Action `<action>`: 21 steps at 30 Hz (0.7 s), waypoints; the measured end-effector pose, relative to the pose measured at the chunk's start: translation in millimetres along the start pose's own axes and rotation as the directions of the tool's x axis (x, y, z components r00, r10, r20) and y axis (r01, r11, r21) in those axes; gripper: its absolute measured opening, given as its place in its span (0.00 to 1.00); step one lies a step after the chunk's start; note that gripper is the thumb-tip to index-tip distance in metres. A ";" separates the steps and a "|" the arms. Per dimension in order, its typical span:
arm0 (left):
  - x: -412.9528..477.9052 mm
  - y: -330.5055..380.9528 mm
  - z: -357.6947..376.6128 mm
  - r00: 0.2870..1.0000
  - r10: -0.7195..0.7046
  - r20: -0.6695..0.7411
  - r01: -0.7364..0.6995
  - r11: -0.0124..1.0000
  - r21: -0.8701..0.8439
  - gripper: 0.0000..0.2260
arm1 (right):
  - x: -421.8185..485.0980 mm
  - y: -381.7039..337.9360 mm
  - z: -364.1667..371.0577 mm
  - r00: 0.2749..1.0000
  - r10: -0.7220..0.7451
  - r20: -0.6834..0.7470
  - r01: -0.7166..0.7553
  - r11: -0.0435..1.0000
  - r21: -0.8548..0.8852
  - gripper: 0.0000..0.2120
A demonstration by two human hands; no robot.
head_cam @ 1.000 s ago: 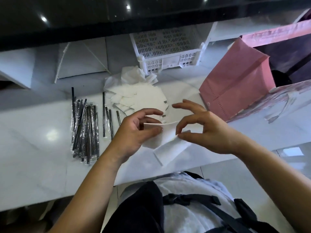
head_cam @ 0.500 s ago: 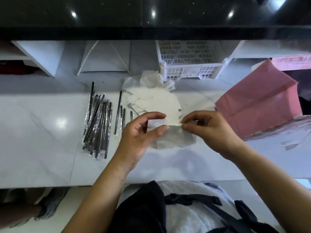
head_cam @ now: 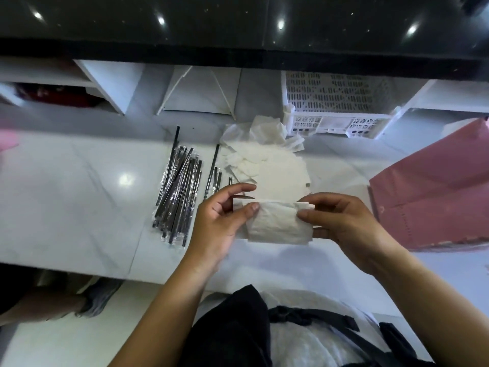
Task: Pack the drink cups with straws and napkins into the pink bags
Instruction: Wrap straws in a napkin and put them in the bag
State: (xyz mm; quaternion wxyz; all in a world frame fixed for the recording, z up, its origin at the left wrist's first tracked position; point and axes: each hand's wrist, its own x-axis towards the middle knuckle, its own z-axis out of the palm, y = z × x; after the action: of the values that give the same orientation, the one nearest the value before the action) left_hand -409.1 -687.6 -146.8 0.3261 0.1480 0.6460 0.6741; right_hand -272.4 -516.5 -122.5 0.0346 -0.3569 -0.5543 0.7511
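Napkin point(head_cam: 275, 223) looks flatter than a moment ago; left hand point(head_cam: 219, 221) and right hand point(head_cam: 344, 223) each pinch an end, fingers clamped on it, probably squaring the fold, just above the table point(head_cam: 79, 207) near the napkin pile point(head_cam: 275, 168) and pink bag point(head_cam: 436, 192).

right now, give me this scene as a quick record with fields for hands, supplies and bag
left hand: pinches the left end of the folded napkin
right hand: pinches its right end
napkin pile: loose white sheets on the counter, beyond the hands
straws: black, wrapped, left of the pile
pink bag: far right, opening not in view
basket: white, slotted, behind the pile
cups: none in view
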 end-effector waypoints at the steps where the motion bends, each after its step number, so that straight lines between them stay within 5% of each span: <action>1: -1.7 -0.8 -2.5 1.000 -0.013 0.011 0.013 1.000 -0.015 0.14 | 0.0 1.0 0.4 1.000 -0.031 -0.004 0.030 0.996 -0.080 0.05; 3: -6.2 -4.1 -7.2 0.999 -0.023 0.048 0.023 1.000 0.011 0.16 | -2.1 -0.5 2.2 0.994 -0.097 0.046 0.106 0.942 -0.318 0.04; 6: -10.4 -7.1 -9.5 0.994 -0.017 0.111 -0.008 0.976 0.220 0.16 | -2.7 -4.6 7.1 0.980 -0.052 0.192 0.170 0.720 -0.673 0.06; 10: -9.3 -1.3 -5.1 0.979 -0.022 0.204 -0.042 0.951 0.305 0.16 | 0.8 -7.4 19.5 0.966 -0.014 0.257 0.225 0.528 -0.819 0.04; 13: 2.8 -5.1 -13.8 0.996 -0.074 0.048 0.053 0.936 0.348 0.11 | 10.7 -1.9 13.9 0.987 -0.108 0.123 0.151 0.323 -0.934 0.04; 16: 18.2 -22.7 -36.5 0.990 -0.016 -0.143 0.118 0.653 0.748 0.16 | 24.7 12.3 -4.0 0.988 -0.151 -0.015 0.015 0.195 -0.981 0.06; 18: 23.3 -33.8 -42.1 0.990 -0.052 -0.134 0.143 0.434 0.889 0.28 | 28.0 19.8 -16.3 0.992 -0.100 -0.075 -0.048 0.251 -0.967 0.07; 21: 22.7 -45.3 -34.1 0.988 -0.112 -0.108 0.135 0.269 0.954 0.37 | 25.9 24.4 -31.7 0.991 -0.093 -0.099 -0.057 0.379 -0.924 0.06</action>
State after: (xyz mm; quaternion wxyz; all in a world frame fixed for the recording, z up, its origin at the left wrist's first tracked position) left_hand -435.9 -701.8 -199.8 0.2168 0.2569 0.9334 0.1257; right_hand -265.0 -488.6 -160.5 -0.1247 -0.3591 -0.8788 0.2886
